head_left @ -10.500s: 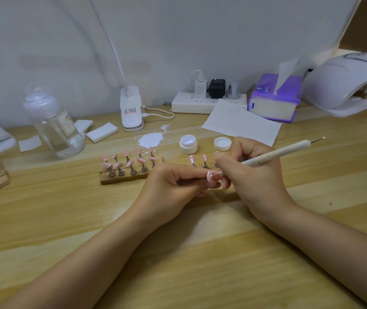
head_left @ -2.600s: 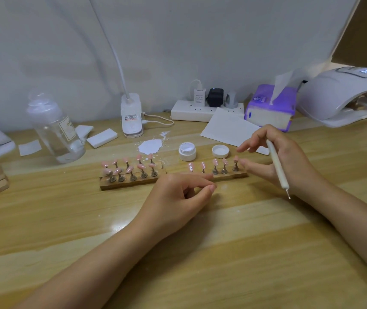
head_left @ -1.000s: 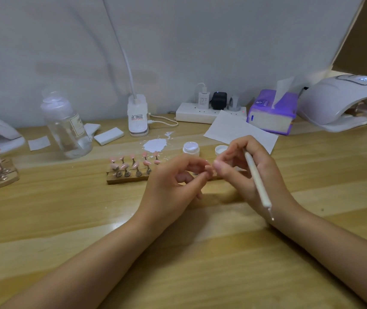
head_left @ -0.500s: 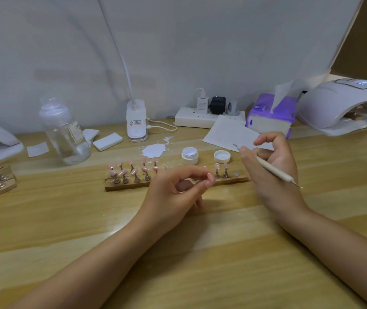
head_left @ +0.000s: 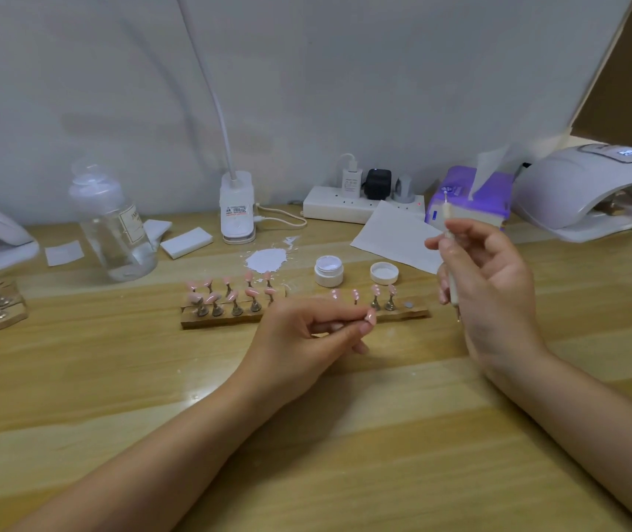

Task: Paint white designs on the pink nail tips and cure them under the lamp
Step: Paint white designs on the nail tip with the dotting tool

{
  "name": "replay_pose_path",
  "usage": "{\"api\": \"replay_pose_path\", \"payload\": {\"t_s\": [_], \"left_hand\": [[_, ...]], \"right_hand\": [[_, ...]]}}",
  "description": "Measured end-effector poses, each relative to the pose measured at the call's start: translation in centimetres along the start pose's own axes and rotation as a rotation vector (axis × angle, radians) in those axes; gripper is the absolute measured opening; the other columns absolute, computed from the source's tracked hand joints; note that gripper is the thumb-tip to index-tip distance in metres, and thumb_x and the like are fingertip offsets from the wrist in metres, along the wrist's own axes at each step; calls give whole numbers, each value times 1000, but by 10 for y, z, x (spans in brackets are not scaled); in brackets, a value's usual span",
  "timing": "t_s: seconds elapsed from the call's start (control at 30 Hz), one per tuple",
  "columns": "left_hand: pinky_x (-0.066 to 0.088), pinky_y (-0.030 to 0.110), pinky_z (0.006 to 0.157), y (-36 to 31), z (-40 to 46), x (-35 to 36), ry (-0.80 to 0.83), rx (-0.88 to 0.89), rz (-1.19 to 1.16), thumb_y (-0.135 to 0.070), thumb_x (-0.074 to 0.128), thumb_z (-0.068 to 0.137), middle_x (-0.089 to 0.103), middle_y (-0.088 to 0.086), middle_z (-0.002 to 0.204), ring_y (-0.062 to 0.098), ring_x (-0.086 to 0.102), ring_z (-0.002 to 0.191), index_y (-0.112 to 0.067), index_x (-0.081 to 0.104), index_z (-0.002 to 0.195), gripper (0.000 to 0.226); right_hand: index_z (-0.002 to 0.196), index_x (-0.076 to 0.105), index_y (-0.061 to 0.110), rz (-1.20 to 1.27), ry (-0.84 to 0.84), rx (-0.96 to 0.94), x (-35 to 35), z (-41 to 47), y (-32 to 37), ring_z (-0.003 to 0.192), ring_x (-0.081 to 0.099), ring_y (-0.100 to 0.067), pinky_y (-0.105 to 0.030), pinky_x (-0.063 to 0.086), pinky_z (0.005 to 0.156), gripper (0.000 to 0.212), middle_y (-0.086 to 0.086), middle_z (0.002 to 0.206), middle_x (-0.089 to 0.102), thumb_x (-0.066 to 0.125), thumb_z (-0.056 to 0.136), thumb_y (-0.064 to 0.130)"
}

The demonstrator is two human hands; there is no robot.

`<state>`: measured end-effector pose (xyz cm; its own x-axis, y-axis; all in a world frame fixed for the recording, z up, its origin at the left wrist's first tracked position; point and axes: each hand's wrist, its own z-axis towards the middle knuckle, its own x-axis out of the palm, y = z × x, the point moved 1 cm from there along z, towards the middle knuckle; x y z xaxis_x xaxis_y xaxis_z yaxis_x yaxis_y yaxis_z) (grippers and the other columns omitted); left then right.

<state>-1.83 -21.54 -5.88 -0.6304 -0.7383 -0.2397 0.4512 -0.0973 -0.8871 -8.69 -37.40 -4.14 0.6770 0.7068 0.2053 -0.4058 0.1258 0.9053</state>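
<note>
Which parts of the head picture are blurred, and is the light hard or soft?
Head view: the right hand and its dotting pen are smeared by motion; the left hand is sharper; light is soft, with faint shadows on the table; edges bend from the wide lens.

On the light wooden desk (head_left: 76,378), a long wooden nail-tip holder (head_left: 230,318) lies at centre. At its 12 o'clock sit a small white open jar (head_left: 328,269) and, just right, a round white lid (head_left: 384,273). A clear plastic bottle (head_left: 114,232) stands at 10 o'clock. A white power strip (head_left: 330,209) lies against the wall behind, a purple tissue pack (head_left: 464,197) to its right, and a white domed curing lamp (head_left: 591,193) at 2 o'clock. The left hand (head_left: 306,339) lies before the holder, seemingly pinching a pink nail tip (head_left: 371,317); the right hand (head_left: 495,289) is at 3 o'clock.
</note>
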Motion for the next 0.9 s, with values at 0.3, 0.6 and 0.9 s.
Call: {"api": "replay_pose_path", "payload": {"t_s": [0.3, 0.6, 0.9], "left_hand": [[54, 18, 67, 3, 0, 1, 48, -73, -92, 5, 66, 77, 71, -6, 67, 10, 70, 68, -16, 72, 77, 22], [50, 16, 62, 5, 2, 0, 61, -78, -91, 0, 67, 79, 69, -2, 66, 11, 70, 67, -13, 72, 77, 13], [46, 12, 58, 7, 4, 0, 76, -80, -65, 1, 66, 80, 68, -4, 63, 3, 66, 62, -16, 71, 76, 18]], "right_hand": [[101, 57, 28, -59, 89, 86, 4, 21, 15, 59, 57, 5, -14, 46, 60, 41, 15, 75, 72, 67, 64, 42], [73, 47, 16, -101, 137, 200, 45, 61, 0, 37, 45, -3, -17, 43, 43, 19, 8, 48, 53, 60, 87, 15], [75, 45, 19, -515, 363, 59, 67, 70, -20, 35, 50, -1, -11, 35, 35, 17, -3, 56, 56, 50, 89, 11]]}}
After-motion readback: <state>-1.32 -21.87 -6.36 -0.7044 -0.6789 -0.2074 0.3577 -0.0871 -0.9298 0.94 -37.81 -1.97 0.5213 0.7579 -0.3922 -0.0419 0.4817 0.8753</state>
